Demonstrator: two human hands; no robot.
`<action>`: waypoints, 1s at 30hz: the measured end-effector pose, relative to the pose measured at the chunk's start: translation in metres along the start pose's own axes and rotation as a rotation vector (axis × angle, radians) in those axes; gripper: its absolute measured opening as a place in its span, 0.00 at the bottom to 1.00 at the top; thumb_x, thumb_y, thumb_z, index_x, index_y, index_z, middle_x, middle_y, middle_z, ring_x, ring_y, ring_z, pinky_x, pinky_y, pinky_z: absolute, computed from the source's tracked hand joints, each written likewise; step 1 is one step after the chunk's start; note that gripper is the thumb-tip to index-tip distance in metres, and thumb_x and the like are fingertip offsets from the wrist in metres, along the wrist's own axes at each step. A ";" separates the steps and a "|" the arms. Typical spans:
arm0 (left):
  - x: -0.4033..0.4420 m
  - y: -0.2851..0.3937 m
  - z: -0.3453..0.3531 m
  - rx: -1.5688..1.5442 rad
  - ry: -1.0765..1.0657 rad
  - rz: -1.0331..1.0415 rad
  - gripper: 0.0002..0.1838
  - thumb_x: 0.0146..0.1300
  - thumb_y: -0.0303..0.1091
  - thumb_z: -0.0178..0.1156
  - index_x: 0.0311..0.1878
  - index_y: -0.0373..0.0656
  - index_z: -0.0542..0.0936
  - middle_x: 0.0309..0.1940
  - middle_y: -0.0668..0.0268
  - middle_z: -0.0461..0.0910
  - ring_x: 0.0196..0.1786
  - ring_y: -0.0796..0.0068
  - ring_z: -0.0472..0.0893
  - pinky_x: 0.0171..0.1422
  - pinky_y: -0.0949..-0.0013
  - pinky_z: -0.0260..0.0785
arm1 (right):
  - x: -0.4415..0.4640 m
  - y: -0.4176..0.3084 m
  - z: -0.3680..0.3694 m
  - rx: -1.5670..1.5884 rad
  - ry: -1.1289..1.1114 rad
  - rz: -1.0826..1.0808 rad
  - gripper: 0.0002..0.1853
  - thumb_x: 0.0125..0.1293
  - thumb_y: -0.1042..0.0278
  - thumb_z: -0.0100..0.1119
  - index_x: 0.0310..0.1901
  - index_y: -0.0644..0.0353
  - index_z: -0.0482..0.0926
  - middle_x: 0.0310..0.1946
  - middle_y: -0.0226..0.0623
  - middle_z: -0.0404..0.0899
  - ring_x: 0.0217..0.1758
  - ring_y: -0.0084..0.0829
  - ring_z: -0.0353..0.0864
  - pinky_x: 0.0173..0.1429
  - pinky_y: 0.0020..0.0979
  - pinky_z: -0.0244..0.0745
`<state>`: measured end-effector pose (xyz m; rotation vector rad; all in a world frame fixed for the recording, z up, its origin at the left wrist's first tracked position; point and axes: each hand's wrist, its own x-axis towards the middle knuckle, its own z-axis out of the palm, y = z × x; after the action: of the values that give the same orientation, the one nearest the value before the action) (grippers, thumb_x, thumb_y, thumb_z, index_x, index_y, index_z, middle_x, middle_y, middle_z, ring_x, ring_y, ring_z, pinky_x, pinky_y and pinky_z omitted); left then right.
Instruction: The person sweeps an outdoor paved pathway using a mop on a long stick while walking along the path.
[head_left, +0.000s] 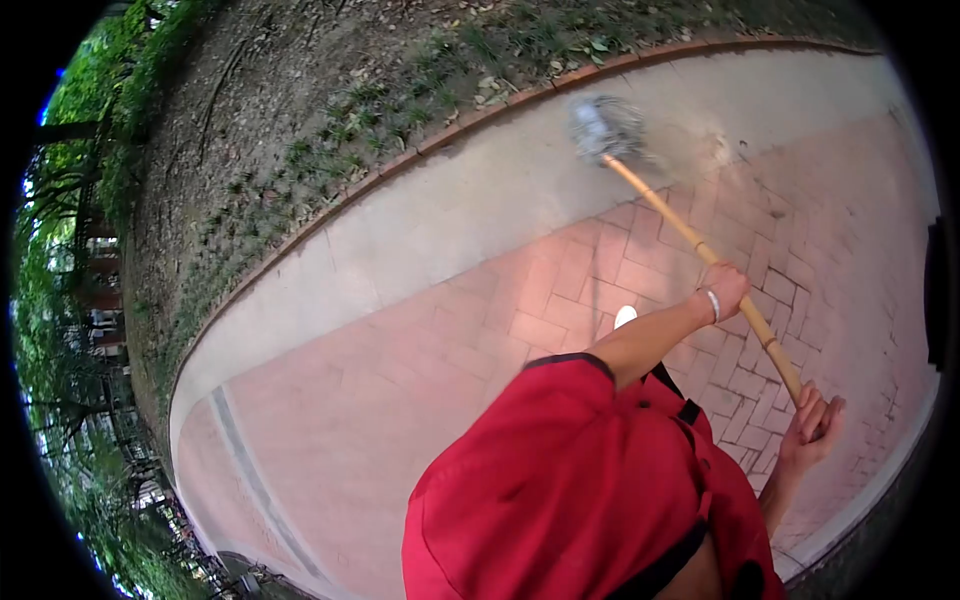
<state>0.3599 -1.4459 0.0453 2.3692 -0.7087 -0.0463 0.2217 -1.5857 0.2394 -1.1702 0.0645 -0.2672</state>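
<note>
A mop with a long bamboo handle point(672, 212) slants across the paving. Its stringy grey head point(606, 128), blurred by motion, is over the pale concrete strip near the curb. My left hand point(726, 288), wearing a bracelet on the wrist, wraps around the middle of the handle. Near the handle's lower end in the view, my right hand point(808, 428) is closed around it. Beside the mop head lies a brownish smear of debris point(718, 150), too blurred to make out.
Reddish brick paving point(440, 370) meets a concrete strip point(410, 235). Beyond a low brick curb point(400, 165) lies a soil bed point(270, 110) with grass and fallen leaves. A white shoe tip point(625, 316) shows below my left arm. Trees point(65, 330) line the left edge.
</note>
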 end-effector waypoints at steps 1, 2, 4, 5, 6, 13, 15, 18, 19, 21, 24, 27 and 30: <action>-0.007 -0.008 -0.015 0.021 0.035 -0.086 0.04 0.37 0.33 0.63 0.19 0.48 0.78 0.21 0.63 0.77 0.32 0.61 0.77 0.44 0.62 0.67 | 0.014 0.000 0.007 0.059 -0.048 0.050 0.21 0.69 0.60 0.34 0.16 0.47 0.50 0.04 0.21 0.47 0.16 0.19 0.48 0.37 0.26 0.55; -0.017 -0.016 -0.031 0.040 0.070 -0.170 0.04 0.36 0.33 0.63 0.18 0.48 0.78 0.20 0.63 0.77 0.32 0.62 0.77 0.42 0.62 0.68 | 0.026 0.002 0.013 0.115 -0.094 0.099 0.21 0.69 0.59 0.33 0.16 0.46 0.50 0.04 0.21 0.47 0.15 0.18 0.47 0.35 0.26 0.54; -0.047 -0.055 -0.039 0.043 0.163 -0.235 0.05 0.35 0.33 0.63 0.17 0.49 0.76 0.20 0.63 0.76 0.31 0.62 0.77 0.40 0.61 0.68 | 0.052 0.032 0.017 0.148 -0.193 0.207 0.21 0.69 0.58 0.34 0.15 0.49 0.53 0.04 0.23 0.50 0.13 0.20 0.49 0.34 0.27 0.56; -0.068 -0.076 -0.052 0.029 0.137 -0.274 0.05 0.36 0.33 0.63 0.18 0.48 0.76 0.21 0.62 0.76 0.30 0.62 0.77 0.40 0.60 0.68 | 0.063 0.053 0.027 0.141 -0.230 0.262 0.21 0.69 0.59 0.36 0.15 0.50 0.55 0.04 0.24 0.50 0.13 0.21 0.49 0.33 0.27 0.57; -0.091 -0.099 -0.062 0.044 0.197 -0.326 0.05 0.37 0.33 0.62 0.18 0.48 0.76 0.22 0.61 0.76 0.31 0.60 0.77 0.39 0.59 0.68 | 0.071 0.080 0.041 0.151 -0.282 0.321 0.21 0.68 0.60 0.37 0.15 0.51 0.56 0.05 0.25 0.52 0.13 0.21 0.50 0.32 0.27 0.57; -0.271 -0.233 -0.142 0.069 0.336 -0.996 0.03 0.45 0.33 0.59 0.23 0.45 0.78 0.26 0.57 0.78 0.33 0.53 0.77 0.43 0.57 0.68 | 0.058 0.239 0.256 -0.044 -0.660 0.788 0.17 0.63 0.66 0.46 0.17 0.60 0.67 0.12 0.27 0.65 0.13 0.16 0.59 0.18 0.21 0.53; -0.317 -0.277 -0.158 0.086 0.289 -1.160 0.08 0.50 0.38 0.59 0.23 0.45 0.78 0.27 0.57 0.79 0.33 0.51 0.77 0.44 0.56 0.68 | 0.037 0.303 0.310 0.090 -0.830 0.819 0.15 0.63 0.69 0.46 0.18 0.60 0.67 0.13 0.25 0.62 0.15 0.15 0.60 0.18 0.21 0.52; -0.364 -0.313 -0.173 0.071 0.179 -1.260 0.11 0.53 0.42 0.58 0.25 0.45 0.79 0.29 0.56 0.79 0.34 0.51 0.77 0.45 0.56 0.67 | 0.034 0.326 0.378 -0.038 -0.917 0.748 0.18 0.63 0.70 0.45 0.14 0.60 0.64 0.12 0.22 0.61 0.15 0.14 0.58 0.19 0.22 0.52; -0.369 -0.331 -0.180 0.099 0.104 -1.271 0.11 0.54 0.43 0.58 0.27 0.45 0.80 0.30 0.56 0.79 0.35 0.51 0.77 0.46 0.56 0.67 | 0.036 0.339 0.391 -0.081 -0.907 0.720 0.18 0.63 0.70 0.45 0.14 0.60 0.63 0.12 0.22 0.61 0.16 0.14 0.57 0.19 0.22 0.52; -0.364 -0.362 -0.182 0.108 0.103 -1.190 0.10 0.53 0.42 0.59 0.28 0.46 0.81 0.31 0.56 0.79 0.35 0.52 0.77 0.46 0.56 0.67 | 0.051 0.350 0.405 -0.091 -0.851 0.694 0.18 0.63 0.69 0.45 0.14 0.59 0.63 0.12 0.22 0.60 0.15 0.14 0.57 0.18 0.22 0.52; -0.308 -0.376 -0.189 0.034 0.011 -1.094 0.07 0.50 0.38 0.61 0.30 0.46 0.81 0.33 0.58 0.80 0.38 0.54 0.78 0.48 0.59 0.68 | 0.080 0.352 0.386 -0.071 -0.628 0.723 0.18 0.63 0.68 0.46 0.15 0.58 0.63 0.12 0.22 0.60 0.15 0.14 0.57 0.18 0.22 0.51; -0.232 -0.375 -0.165 -0.008 -0.082 -0.902 0.06 0.47 0.32 0.59 0.30 0.47 0.82 0.31 0.59 0.80 0.39 0.55 0.77 0.47 0.59 0.68 | 0.114 0.306 0.340 -0.218 -0.263 0.736 0.18 0.63 0.66 0.46 0.15 0.57 0.62 0.11 0.24 0.61 0.14 0.15 0.58 0.18 0.21 0.52; -0.147 -0.340 -0.103 0.102 -0.179 -0.477 0.02 0.43 0.34 0.59 0.19 0.50 0.77 0.23 0.61 0.77 0.32 0.57 0.76 0.41 0.59 0.66 | 0.124 0.240 0.253 -0.149 -0.053 0.557 0.23 0.68 0.60 0.38 0.13 0.53 0.56 0.08 0.24 0.55 0.13 0.19 0.53 0.26 0.26 0.55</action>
<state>0.4184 -1.0954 -0.1004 2.6053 -0.2133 -0.4393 0.4313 -1.3004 0.1295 -1.2578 0.3622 0.2640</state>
